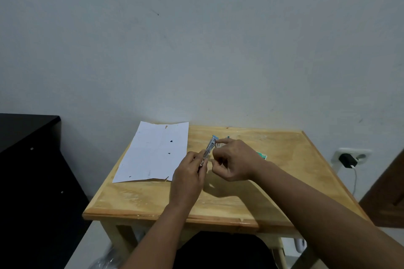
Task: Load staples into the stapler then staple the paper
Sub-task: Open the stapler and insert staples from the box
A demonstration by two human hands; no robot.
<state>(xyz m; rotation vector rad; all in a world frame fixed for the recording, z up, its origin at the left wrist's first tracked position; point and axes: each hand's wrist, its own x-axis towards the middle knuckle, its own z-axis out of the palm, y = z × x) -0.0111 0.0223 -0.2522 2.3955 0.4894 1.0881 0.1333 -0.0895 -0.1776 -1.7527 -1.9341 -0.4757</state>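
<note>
My left hand (189,172) grips a small metal stapler (209,147) with a light blue tip, holding it tilted above the wooden table (218,205). Just right of it, my right hand (234,159) pinches something small against the stapler's upper end; what it holds is too small to make out. A white sheet of paper (153,153) with a few dark marks lies flat on the table's left part, its far edge against the wall. A green staple box (262,155) peeks out behind my right wrist, mostly hidden.
The table stands against a pale wall. A black cabinet (28,159) is at the left. A wall socket with a black charger (348,160) and white cable sits low at the right. A dark seat shows below the table's front edge.
</note>
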